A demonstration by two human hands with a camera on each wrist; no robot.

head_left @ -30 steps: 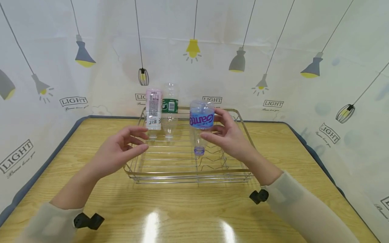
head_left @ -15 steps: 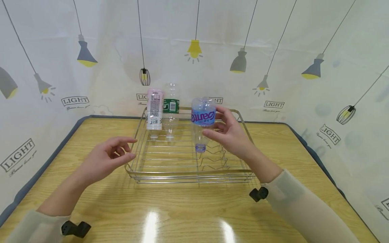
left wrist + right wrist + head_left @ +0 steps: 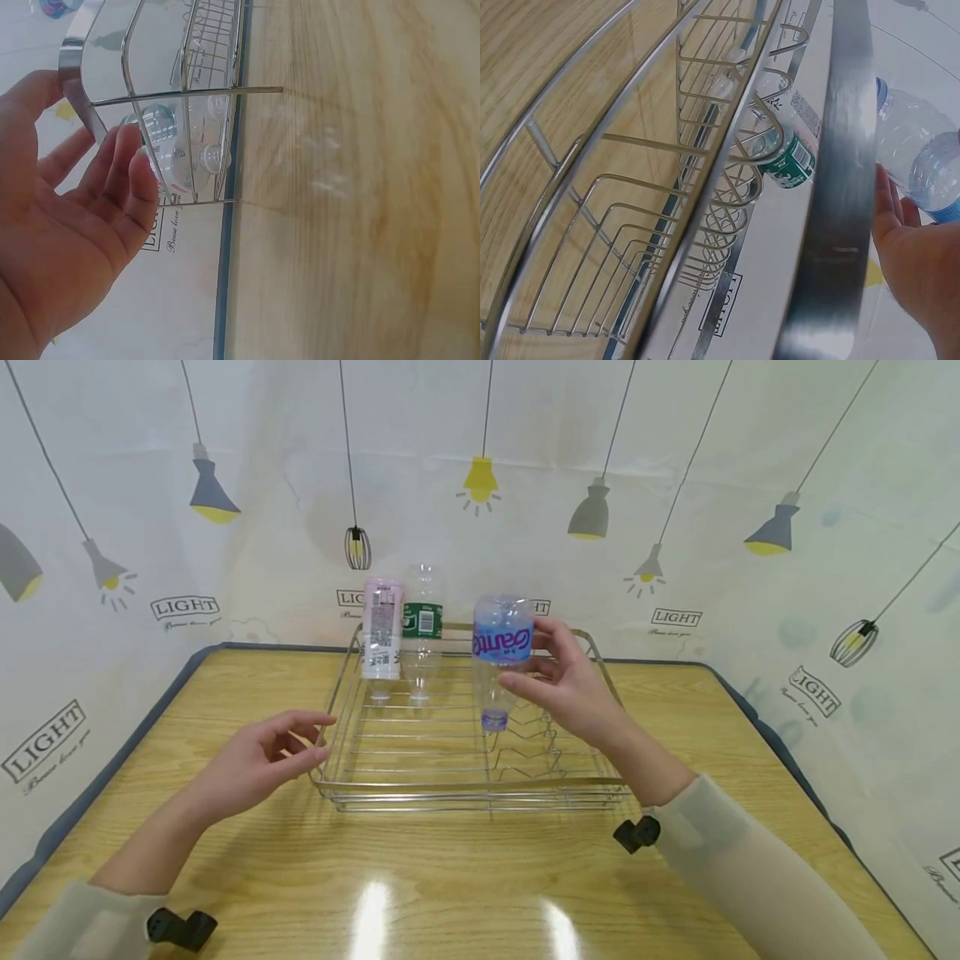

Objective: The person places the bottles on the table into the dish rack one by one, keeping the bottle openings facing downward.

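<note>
My right hand (image 3: 566,681) grips a clear plastic bottle (image 3: 495,689) with a blue-and-purple label. The bottle is upside down, its purple neck end pointing down above the right half of a wire dish rack (image 3: 480,787). In the right wrist view that hand and part of the bottle show behind the rack's metal rim. At the rack's left rim is my left hand (image 3: 251,764), fingers loosely bent; contact with the rim is unclear. Two more bottles stand neck-down in the rack's back left: a pink-and-white labelled bottle (image 3: 381,631) and a green-labelled clear bottle (image 3: 422,622).
The rack stands on a wooden table (image 3: 420,868). Wavy wire dividers (image 3: 528,752) fill the rack's right side. Behind the table hangs a white backdrop (image 3: 277,485) printed with lamps.
My left hand has moved left, from over the rack to its left rim. My right hand has raised the bottle slightly. The two other bottles stay in place.
</note>
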